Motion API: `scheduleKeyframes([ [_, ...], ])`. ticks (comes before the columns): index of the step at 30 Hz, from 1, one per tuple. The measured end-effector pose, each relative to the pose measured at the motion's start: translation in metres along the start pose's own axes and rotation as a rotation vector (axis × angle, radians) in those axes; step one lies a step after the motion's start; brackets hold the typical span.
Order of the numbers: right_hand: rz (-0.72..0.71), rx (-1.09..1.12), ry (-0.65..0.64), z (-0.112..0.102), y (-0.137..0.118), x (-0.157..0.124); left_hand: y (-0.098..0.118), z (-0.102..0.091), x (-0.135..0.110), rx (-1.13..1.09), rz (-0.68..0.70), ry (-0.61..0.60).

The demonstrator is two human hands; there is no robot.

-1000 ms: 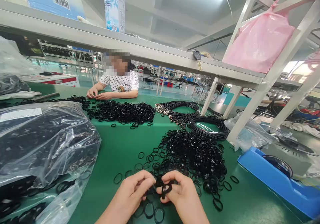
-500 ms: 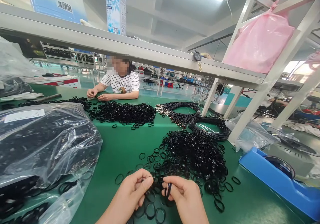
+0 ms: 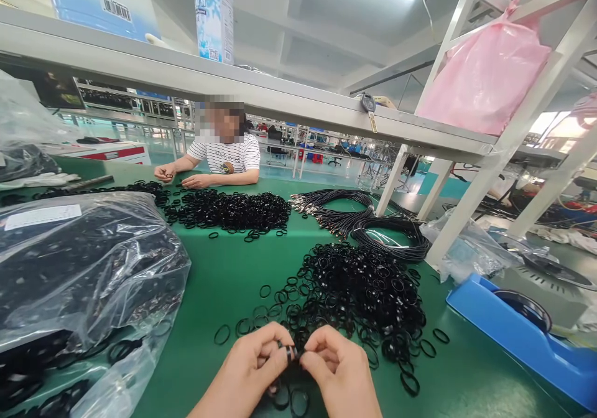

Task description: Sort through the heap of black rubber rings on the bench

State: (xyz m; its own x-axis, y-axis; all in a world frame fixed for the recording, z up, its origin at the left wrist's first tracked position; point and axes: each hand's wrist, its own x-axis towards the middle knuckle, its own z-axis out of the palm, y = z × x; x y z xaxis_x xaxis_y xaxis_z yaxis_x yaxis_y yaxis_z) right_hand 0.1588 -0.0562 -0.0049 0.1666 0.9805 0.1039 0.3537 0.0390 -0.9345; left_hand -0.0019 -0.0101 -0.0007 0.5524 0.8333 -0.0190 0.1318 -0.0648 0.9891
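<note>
Near the front edge of the view my left hand point(image 3: 254, 365) is closed, thumb and forefinger pinching a small black ring point(image 3: 290, 352). My right hand point(image 3: 340, 365) meets it from the other side, its thumb and fingertips pressed together at the ring's right end. The fingers partly cover the ring, so its full shape is hidden. Several loose black rings point(image 3: 299, 402) lie on the green table just below the hands. Behind them a large heap of the same black rings point(image 3: 368, 287) spreads toward the right.
A clear plastic bag point(image 3: 93, 262) of black parts fills the left side. Coiled black cables point(image 3: 392, 241) lie beyond the heap, near a blue tape dispenser point(image 3: 517, 343). Across the table a person point(image 3: 228, 157) handles another ring pile point(image 3: 228, 209). A shelf point(image 3: 280, 94) crosses overhead.
My hands have come closer together, and the right hand's fingertips now meet the ring at the left hand. The person opposite has moved one hand slightly to the left.
</note>
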Motion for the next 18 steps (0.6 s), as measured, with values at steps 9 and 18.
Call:
scheduleKeyframes([
  [9,-0.290,-0.255,0.085,-0.015,0.001,0.003,0.002,-0.003,0.006,-0.131,-0.110,0.101],
  [18,-0.135,-0.084,0.066,0.004,-0.005,-0.002,-0.008,-0.002,0.007,-0.481,-0.014,-0.003],
])
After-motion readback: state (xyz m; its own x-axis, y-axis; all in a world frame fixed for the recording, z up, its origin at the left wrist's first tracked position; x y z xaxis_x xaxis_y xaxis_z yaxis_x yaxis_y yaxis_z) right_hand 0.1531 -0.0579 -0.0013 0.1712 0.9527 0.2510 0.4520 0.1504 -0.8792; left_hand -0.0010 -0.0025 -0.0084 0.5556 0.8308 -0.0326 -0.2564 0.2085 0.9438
